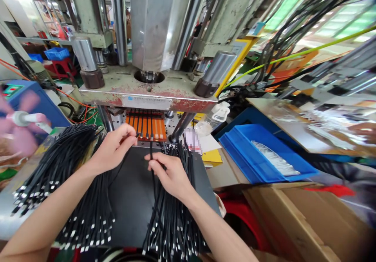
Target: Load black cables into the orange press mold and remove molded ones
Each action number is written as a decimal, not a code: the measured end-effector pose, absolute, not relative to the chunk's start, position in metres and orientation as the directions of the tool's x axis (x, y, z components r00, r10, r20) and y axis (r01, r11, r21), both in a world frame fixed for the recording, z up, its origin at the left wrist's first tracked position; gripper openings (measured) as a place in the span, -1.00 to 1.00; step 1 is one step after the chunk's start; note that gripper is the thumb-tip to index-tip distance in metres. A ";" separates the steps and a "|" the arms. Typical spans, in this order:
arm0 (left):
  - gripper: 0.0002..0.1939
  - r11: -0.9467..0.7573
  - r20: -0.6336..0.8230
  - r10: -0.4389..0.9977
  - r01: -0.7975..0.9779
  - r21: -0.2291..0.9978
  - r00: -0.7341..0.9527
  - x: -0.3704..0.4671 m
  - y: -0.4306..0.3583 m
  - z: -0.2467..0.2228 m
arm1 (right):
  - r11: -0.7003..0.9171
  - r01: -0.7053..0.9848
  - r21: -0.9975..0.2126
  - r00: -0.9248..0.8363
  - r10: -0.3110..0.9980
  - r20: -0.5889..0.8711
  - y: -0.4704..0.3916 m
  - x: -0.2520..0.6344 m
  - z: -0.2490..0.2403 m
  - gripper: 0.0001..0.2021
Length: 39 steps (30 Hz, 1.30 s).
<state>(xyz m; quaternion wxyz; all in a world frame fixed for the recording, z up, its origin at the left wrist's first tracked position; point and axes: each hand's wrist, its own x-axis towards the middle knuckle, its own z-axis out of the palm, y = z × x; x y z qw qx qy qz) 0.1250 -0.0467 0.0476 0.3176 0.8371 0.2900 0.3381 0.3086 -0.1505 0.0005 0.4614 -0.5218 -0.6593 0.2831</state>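
My left hand (116,148) is closed in a pinch at the front left corner of an orange slotted fixture (160,131). A black cable hangs below it, its tip mostly hidden by the fingers. My right hand (169,172) pinches another black cable (151,147) just in front of the fixture, the cable running up toward its front edge and down over the dark work plate (129,207). Several black cables lie in the fixture's slots. Bundles of black cables with light metal connector ends flank the plate, a left bundle (91,211) and a right bundle (176,219).
A press with a heavy crossbeam (176,99) and steel columns stands over the fixture. At left a pink fan (22,121) blurs with motion. On the right are a blue bin (243,152) of white cables, a cardboard box (305,223) and a clear plastic bottle (213,117).
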 end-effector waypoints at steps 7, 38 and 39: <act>-0.76 -0.810 0.507 0.505 0.180 0.558 0.698 0.155 -0.055 0.079 | 0.387 0.380 -0.840 0.042 0.900 0.434 -0.138 0.303 0.020 -0.79; -0.51 -0.957 0.122 0.289 0.288 0.025 0.950 0.196 0.002 -0.021 | -0.035 0.728 -0.685 0.298 0.916 0.270 -0.008 0.378 -0.026 -0.84; -0.50 -0.952 0.113 0.307 0.306 0.029 0.945 0.197 0.003 -0.019 | -0.032 0.713 -0.700 0.297 0.918 0.261 -0.008 0.380 -0.026 -0.81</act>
